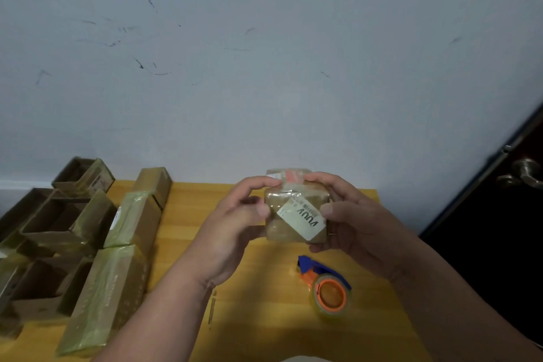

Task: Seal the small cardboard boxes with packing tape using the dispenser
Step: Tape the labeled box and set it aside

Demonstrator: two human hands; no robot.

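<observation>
Fingers (266,182): ours curl round the small cardboard box (295,211), thumbs on its near face.
Left hand (235,220): grips the box's left side, raised above the yellow tabletop (264,317).
Right hand (349,214): grips its right side.
Hard to read: the box's white label (302,219), partly legible; far face hidden.
Dispenser (326,288): lies on the tabletop, just below our right hand.
Open boxes (55,220): at left, insides too dark to tell.
Taped boxes (108,297): beside them.

Makeshift packing room: scuffed wall (205,53), box-crowded table (264,288).

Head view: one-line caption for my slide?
Both hands hold a taped box above the tape dispenser.
</observation>
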